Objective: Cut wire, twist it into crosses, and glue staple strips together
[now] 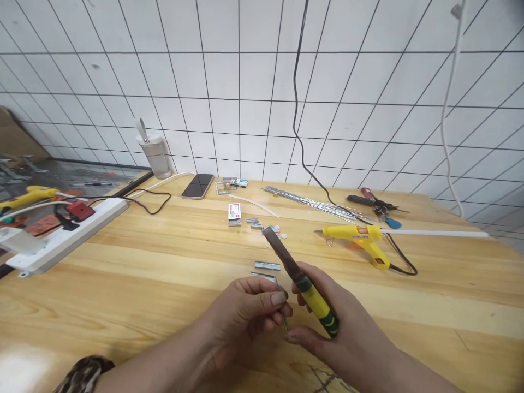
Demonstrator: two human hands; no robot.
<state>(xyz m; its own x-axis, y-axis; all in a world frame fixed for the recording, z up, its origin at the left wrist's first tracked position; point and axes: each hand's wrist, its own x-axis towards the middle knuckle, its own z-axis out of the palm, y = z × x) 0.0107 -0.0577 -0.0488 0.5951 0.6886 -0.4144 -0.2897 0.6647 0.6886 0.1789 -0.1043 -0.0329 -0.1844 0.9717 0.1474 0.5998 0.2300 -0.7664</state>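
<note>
My right hand (pixel 339 322) is closed round the yellow and green handle of a file (pixel 295 275); its dark blade points up and away from me. My left hand (pixel 245 311) pinches a thin metal pin (pixel 282 311) between thumb and forefinger, right beside the file's handle. Both hands hover just above the wooden table (pixel 164 273) near its front edge. Two strips of staples (pixel 267 266) lie on the table just beyond my hands.
A yellow glue gun (pixel 362 240) with a black cord lies to the right. Metal rods (pixel 311 203), pliers (pixel 374 204), a small staple box (pixel 234 213), a phone (pixel 198 185) and a white cup (pixel 155 153) sit further back. A white power strip (pixel 69 232) lies at the left edge.
</note>
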